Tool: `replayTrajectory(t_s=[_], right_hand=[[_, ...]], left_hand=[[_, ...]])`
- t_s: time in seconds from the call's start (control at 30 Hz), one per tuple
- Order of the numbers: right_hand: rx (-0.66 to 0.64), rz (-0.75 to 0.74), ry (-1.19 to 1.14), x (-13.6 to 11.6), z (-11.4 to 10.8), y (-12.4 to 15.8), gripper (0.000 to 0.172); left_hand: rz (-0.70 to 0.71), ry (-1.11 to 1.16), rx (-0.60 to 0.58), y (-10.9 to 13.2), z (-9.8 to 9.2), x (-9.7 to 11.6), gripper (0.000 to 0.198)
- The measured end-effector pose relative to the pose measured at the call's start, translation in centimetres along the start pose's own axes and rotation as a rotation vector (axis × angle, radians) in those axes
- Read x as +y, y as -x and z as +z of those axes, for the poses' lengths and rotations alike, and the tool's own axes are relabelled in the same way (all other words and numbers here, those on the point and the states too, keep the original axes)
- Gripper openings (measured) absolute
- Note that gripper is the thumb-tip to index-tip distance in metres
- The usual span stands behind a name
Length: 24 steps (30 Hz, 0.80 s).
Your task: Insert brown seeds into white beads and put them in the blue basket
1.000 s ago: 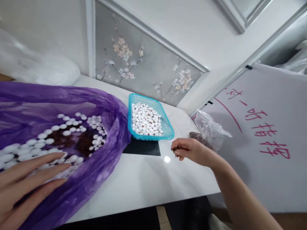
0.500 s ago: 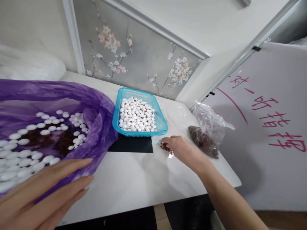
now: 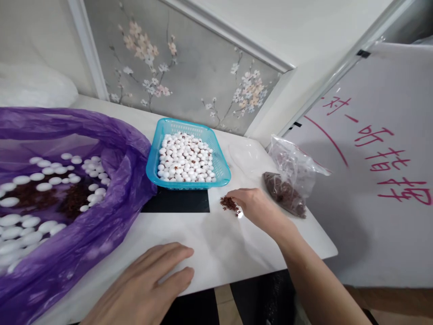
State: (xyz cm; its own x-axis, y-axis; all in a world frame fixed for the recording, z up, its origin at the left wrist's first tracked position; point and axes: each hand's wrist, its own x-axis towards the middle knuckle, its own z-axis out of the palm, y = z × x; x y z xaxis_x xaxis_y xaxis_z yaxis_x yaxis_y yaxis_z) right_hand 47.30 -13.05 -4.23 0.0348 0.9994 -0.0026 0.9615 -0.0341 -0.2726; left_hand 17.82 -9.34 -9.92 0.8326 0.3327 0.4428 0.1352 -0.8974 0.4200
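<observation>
My right hand (image 3: 255, 205) is curled with its fingertips bent down at the edge of a small pile of reddish-brown bits (image 3: 229, 203) on the white table. What its fingers hold, if anything, is hidden beneath the hand. Over the table's front part, my left hand (image 3: 152, 280) has its fingers stretched out and holds nothing. A blue plastic basket (image 3: 221, 169) full of white oval balls (image 3: 185, 158), with some reddish-brown bits among them, stands beyond the hands. To the left, a purple plastic bag (image 3: 130, 180) lies open around more white balls (image 3: 11, 232) and dark brown clumps (image 3: 72, 198).
A clear zip bag (image 3: 287, 194) of brown material lies right of my right hand. A black rectangle (image 3: 182, 201) shows just before the basket. A whiteboard (image 3: 372, 225) with red writing stands at the right, and a flowered panel (image 3: 199, 67) backs the table (image 3: 209, 253).
My left hand has moved right, away from the purple bag and over the table. More of the pile shows beside my right hand. The whole view has shifted a little.
</observation>
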Motion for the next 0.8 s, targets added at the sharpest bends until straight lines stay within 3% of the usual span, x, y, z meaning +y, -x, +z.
replayTrajectory(t_s=[0.17,0.4,0.6,0.7,0.8], right_hand=[[0.125,0.002,-0.052,1.0,0.7,-0.3,0.029],[0.231,0.013,-0.093,3.5,1.9,-3.9,0.029],[0.193,-0.017,-0.068,3.5,3.3,-6.8,0.016],[0.156,-0.008,-0.055,3.4,2.6,-5.7,0.014],[0.126,0.008,-0.039,2.3,0.5,-2.5,0.014]], left_hand=[[0.068,0.018,-0.134,-2.5,1.0,0.9,0.034],[0.094,0.008,-0.093,-3.1,1.5,1.0,0.033],[0.115,-0.047,-0.054,-3.2,1.7,1.1,0.028],[0.116,-0.033,-0.051,-3.2,1.7,1.2,0.025],[0.106,0.0,-0.062,-3.1,1.5,1.4,0.023]])
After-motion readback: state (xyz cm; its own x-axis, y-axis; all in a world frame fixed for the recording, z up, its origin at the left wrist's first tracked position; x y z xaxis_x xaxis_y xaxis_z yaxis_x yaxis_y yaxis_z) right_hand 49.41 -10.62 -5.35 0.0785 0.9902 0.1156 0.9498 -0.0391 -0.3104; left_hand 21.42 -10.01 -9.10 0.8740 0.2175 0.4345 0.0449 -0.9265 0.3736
